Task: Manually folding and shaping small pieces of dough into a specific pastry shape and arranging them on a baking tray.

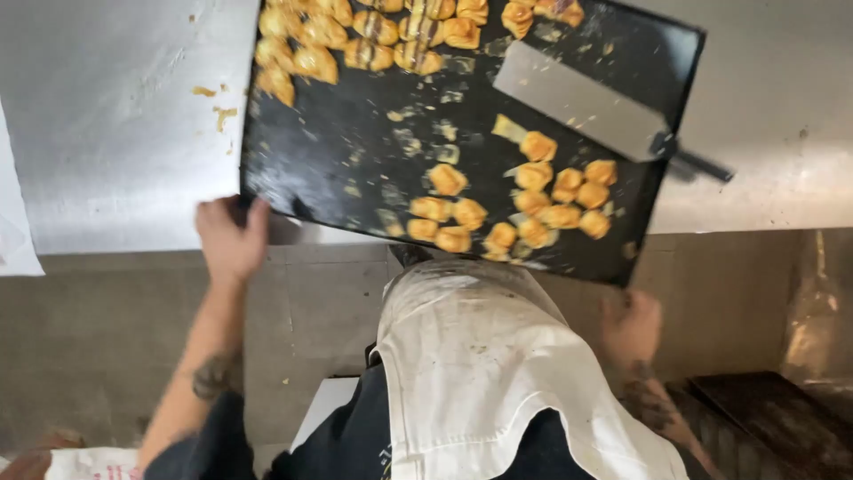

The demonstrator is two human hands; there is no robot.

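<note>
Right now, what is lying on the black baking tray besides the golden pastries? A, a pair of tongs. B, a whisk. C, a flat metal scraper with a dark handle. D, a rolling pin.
C: a flat metal scraper lies on the upper right part of the black tray, its dark handle sticking out past the tray's right edge, just above the near cluster of pastries.

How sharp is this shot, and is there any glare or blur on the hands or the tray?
Head view: the right hand is smeared by motion blur; the left hand, at the corner of the black tray, is sharper. Soft glare whitens the steel counter; the pastries and metal scraper read fairly clearly.
</note>
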